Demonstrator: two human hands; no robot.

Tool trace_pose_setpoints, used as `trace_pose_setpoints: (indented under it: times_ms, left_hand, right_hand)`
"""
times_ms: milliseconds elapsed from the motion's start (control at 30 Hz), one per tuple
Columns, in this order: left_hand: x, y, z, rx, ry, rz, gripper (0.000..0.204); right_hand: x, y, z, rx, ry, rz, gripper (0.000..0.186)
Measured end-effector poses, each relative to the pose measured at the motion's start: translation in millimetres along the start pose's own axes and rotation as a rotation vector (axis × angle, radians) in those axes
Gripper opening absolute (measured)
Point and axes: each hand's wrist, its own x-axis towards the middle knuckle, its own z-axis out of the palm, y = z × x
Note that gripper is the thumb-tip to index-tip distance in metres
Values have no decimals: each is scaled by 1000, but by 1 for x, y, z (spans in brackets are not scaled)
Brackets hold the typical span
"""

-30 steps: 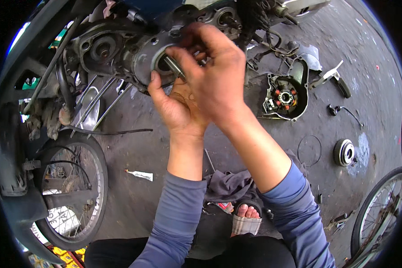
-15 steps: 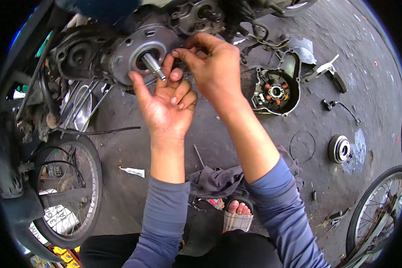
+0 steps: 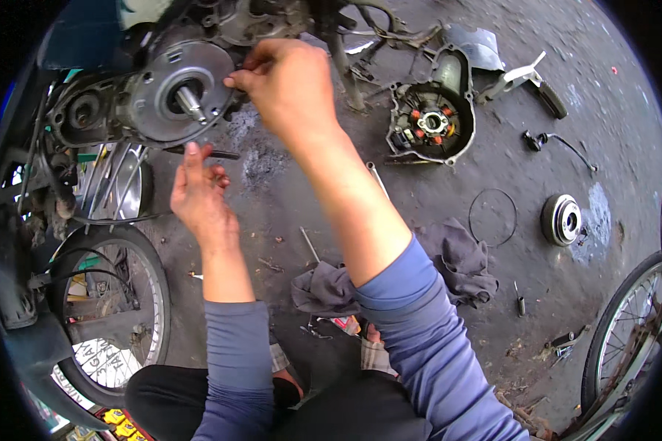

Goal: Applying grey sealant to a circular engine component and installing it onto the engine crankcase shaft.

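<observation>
Up ahead of the left hand and to the left of the right hand, a round metal disc surrounds a bare steel shaft on the engine casing.
The right hand's thumb and forefinger close together at the disc's right rim, though whether they pinch the rim or something small I cannot tell; the left hand, fingers loosely curled, seems empty just below the lower rim. An uneven push from the right hand could scrape the shaft; if the disc turned suddenly, its edge could nip a fingertip; and dirty fingers could carry grit from the floor into the shaft opening.
</observation>
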Motion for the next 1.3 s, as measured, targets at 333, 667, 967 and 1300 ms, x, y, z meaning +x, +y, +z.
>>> trace_pose_setpoints:
  times_ms: [333, 667, 967, 1300]
  left_hand:
    - [10, 9, 5, 129, 8, 59, 41]
    - [7, 8, 14, 34, 81, 70, 31]
    - [6, 11, -15, 212, 43, 259, 28]
    - [27, 15, -4, 189, 139, 560, 26]
  right_hand:
    - [0, -6, -2, -81, 22, 1, 27]
    - [0, -16, -4, -254, -38, 32, 31]
    - [-12, -19, -1, -8, 63, 18, 22]
    - [-42, -48, 32, -146, 117, -318, 56]
